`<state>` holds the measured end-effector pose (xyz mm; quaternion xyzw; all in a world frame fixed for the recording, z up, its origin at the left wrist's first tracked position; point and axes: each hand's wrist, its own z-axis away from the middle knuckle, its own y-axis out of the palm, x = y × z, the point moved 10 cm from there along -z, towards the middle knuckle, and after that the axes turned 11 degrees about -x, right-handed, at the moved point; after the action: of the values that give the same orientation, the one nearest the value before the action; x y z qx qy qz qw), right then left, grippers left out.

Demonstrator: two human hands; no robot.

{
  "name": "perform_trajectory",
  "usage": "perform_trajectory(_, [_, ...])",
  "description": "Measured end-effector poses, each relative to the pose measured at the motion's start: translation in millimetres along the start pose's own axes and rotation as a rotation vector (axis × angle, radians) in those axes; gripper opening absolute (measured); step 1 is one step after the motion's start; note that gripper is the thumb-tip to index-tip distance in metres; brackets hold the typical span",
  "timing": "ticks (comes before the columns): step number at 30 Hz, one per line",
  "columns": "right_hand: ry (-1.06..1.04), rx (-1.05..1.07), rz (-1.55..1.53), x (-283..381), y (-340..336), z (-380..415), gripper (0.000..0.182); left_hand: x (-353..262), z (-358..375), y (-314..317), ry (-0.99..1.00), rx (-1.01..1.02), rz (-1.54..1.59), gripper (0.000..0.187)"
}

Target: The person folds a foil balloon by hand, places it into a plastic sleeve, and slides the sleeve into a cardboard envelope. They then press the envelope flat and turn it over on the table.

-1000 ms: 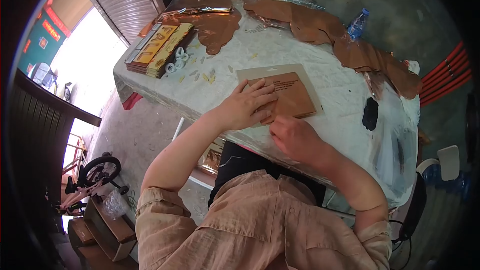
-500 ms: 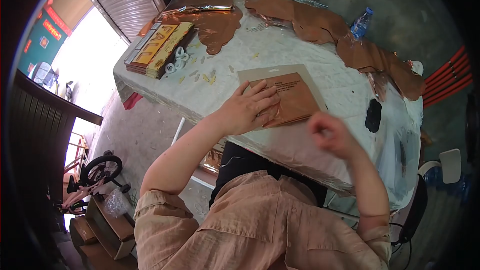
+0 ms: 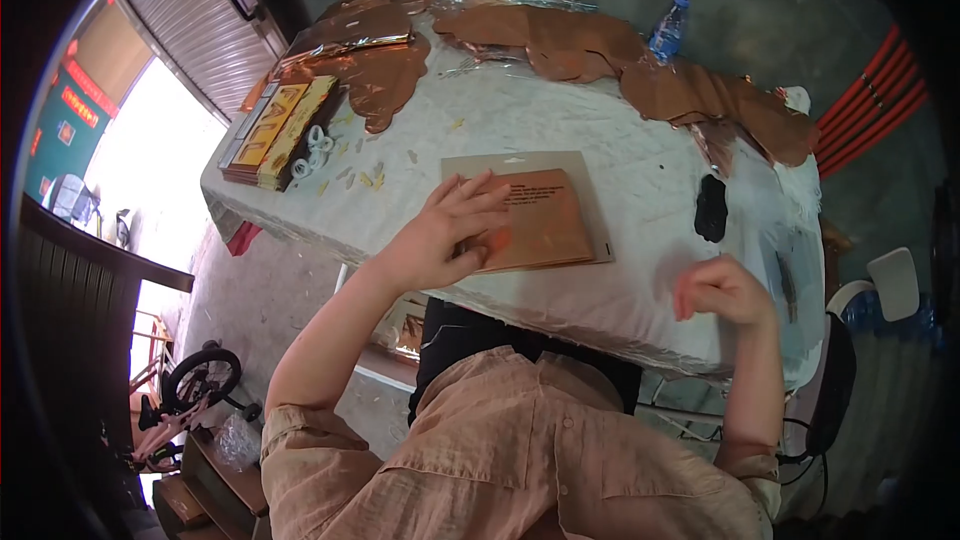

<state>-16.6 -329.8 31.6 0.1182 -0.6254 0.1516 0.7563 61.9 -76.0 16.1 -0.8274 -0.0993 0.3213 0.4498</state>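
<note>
A folded brown foil sheet (image 3: 550, 230) with small black print lies on a grey card backing (image 3: 597, 210) that has a hang hole at its top edge. My left hand (image 3: 440, 235) is open, its fingers spread over the left side of the sheet, fingertips near the printed text. Off to the right, my right hand (image 3: 725, 292) hovers above the white cloth near the table's front edge, fingers curled in and nothing showing in them. A black crumpled item (image 3: 711, 208) lies beyond it.
Brown foil shapes (image 3: 580, 45) line the table's far edge, with a water bottle (image 3: 668, 30) behind them. At the left are a stack of printed "FALL" packs (image 3: 275, 130), white rolls (image 3: 312, 154) and small yellow and grey scraps (image 3: 372, 180). A chair (image 3: 835, 390) stands right of the white-clothed table (image 3: 640, 310).
My right hand has moved right, away from the foil sheet's edge. My left hand has shifted toward the sheet's left side, its fingers slightly raised. The camera view has shifted a little.
</note>
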Motion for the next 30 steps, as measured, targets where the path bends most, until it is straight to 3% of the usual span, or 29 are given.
perform_trajectory(2, [0.145,-0.242,0.459,-32.9,-16.0,-10.3,0.026,-16.9,2.7,-10.9,0.039,-0.061,0.024,0.047])
perform_trajectory(3, [0.145,-0.249,0.453,-40.7,-14.7,-13.8,0.026,-31.2,6.9,-13.4,0.032,-0.023,0.094,0.044])
perform_trajectory(5, [-0.133,-0.228,1.008,-30.0,-4.1,-21.8,0.022,-48.7,16.8,-10.4,0.028,0.021,0.160,0.040])
perform_trajectory(7, [-0.184,-0.237,0.907,-20.3,8.4,-23.5,0.024,-61.4,25.2,-11.1,0.112,-0.019,-0.092,0.030])
perform_trajectory(9, [-0.229,-0.244,0.806,-14.1,20.3,-25.9,0.028,-59.7,31.8,-12.7,0.122,-0.079,-0.073,0.027])
perform_trajectory(11, [-0.449,-0.258,0.879,4.3,36.9,-25.4,0.034,-58.2,35.1,-13.5,0.128,-0.142,-0.050,0.023])
perform_trajectory(14, [-0.491,-0.288,0.847,7.6,42.7,-36.8,0.029,-56.9,35.2,-18.2,0.102,-0.251,-0.048,0.018])
perform_trajectory(18, [-0.525,-0.301,0.852,-11.8,31.6,-58.8,0.019,-42.4,31.6,-23.8,-0.100,-0.350,-0.064,0.014])
perform_trajectory(20, [-0.284,-0.407,0.597,-24.6,12.4,-73.8,0.009,-38.5,29.3,-24.3,-0.159,-0.378,-0.083,0.012])
perform_trajectory(23, [-0.097,-0.450,0.489,-29.8,8.4,-84.1,0.009,-32.7,27.8,-23.9,-0.202,-0.386,-0.161,0.007])
perform_trajectory(27, [-0.012,-0.460,0.435,-37.5,7.9,-92.7,0.010,-20.4,26.4,-17.9,-0.303,-0.339,-0.106,0.008])
perform_trajectory(30, [-0.022,-0.411,0.572,-38.2,11.8,-99.4,0.011,-17.9,27.8,-19.1,-0.368,-0.347,-0.108,0.015])
